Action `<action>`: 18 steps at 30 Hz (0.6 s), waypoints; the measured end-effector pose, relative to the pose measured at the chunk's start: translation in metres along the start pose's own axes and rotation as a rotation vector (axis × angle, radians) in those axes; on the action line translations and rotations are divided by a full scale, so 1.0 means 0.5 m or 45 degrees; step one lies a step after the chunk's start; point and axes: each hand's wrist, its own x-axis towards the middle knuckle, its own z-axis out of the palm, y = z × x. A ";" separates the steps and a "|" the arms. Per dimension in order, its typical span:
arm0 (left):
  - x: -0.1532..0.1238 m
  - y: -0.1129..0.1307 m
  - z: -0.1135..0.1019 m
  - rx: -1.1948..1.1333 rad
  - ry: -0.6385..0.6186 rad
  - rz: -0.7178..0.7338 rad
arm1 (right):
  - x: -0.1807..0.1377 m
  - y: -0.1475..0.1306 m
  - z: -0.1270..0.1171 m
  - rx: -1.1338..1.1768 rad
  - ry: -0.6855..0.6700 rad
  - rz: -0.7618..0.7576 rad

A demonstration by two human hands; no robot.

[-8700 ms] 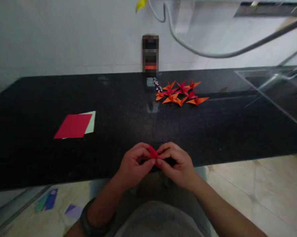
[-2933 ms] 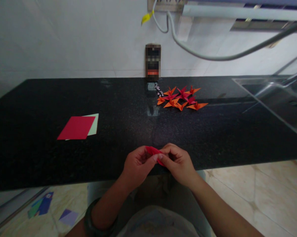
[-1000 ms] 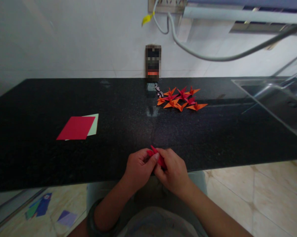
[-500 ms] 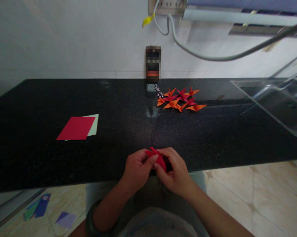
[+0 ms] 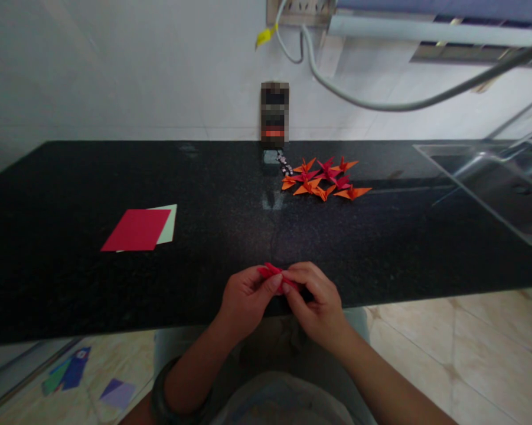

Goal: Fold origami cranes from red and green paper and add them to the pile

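Observation:
A small folded piece of red paper (image 5: pixel 274 274) is pinched between both my hands over the near edge of the black stone counter (image 5: pixel 230 236). My left hand (image 5: pixel 247 300) grips its left part with thumb and fingers closed. My right hand (image 5: pixel 315 300) pinches its right part, fingers curled over it. Most of the paper is hidden by my fingers.
A red square sheet (image 5: pixel 136 229) lies on a pale green sheet (image 5: pixel 168 223) at the counter's left. Several orange and red folded paper cranes (image 5: pixel 323 179) sit at the back near a blurred upright device (image 5: pixel 274 114). A steel sink (image 5: pixel 491 183) is at the right. Coloured papers (image 5: pixel 71 375) lie on the floor.
The red paper has been turned and flattened between my fingers; its upright point from half a second ago now lies lower. Both hands stay in the same spot.

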 end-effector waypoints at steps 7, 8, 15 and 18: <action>0.001 -0.004 0.001 0.059 -0.012 0.028 | 0.003 -0.002 0.001 -0.047 0.049 0.018; 0.001 -0.002 0.002 0.069 -0.011 0.028 | 0.003 -0.002 0.002 -0.056 0.059 0.018; 0.000 0.000 0.003 0.190 -0.009 0.045 | 0.005 -0.001 0.003 -0.059 0.031 0.052; -0.002 -0.004 0.000 0.225 -0.004 0.053 | 0.006 -0.001 0.001 -0.016 0.005 0.076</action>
